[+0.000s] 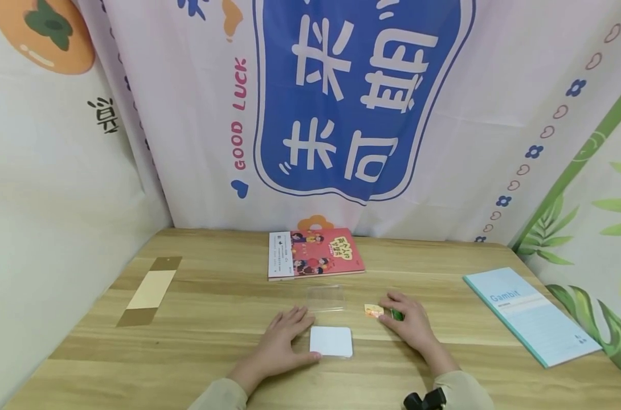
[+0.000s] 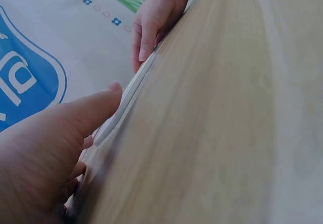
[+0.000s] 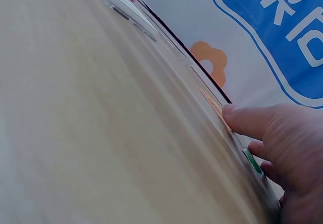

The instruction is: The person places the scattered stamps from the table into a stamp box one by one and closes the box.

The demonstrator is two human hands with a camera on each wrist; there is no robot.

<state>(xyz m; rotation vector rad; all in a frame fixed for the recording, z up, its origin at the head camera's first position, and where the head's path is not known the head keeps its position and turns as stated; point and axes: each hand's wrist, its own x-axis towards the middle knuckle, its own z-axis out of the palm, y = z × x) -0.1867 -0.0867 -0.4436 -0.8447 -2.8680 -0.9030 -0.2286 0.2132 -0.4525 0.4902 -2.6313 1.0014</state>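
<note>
A stack of white rounded cards (image 1: 331, 341) lies at the table's middle, in a clear tray whose edge shows beneath it. My left hand (image 1: 285, 344) rests just left of the stack with fingers spread, its thumb tip at the near left corner. In the left wrist view the thumb (image 2: 96, 108) is extended beside the stack's edge. To the right, my right hand (image 1: 408, 323) lies over the table, thumb tip at a small orange-and-cream picture card (image 1: 374, 310). A small green piece (image 1: 396, 314) shows under its palm, between thumb and fingers, partly hidden.
A clear plastic lid-like piece (image 1: 326, 298) lies behind the white stack. Farther back is a red illustrated book (image 1: 323, 253). A light-blue notebook (image 1: 531, 316) lies at the right, and a brown-and-cream strip (image 1: 150, 291) at the left. A printed curtain (image 1: 197, 142) hangs behind the table.
</note>
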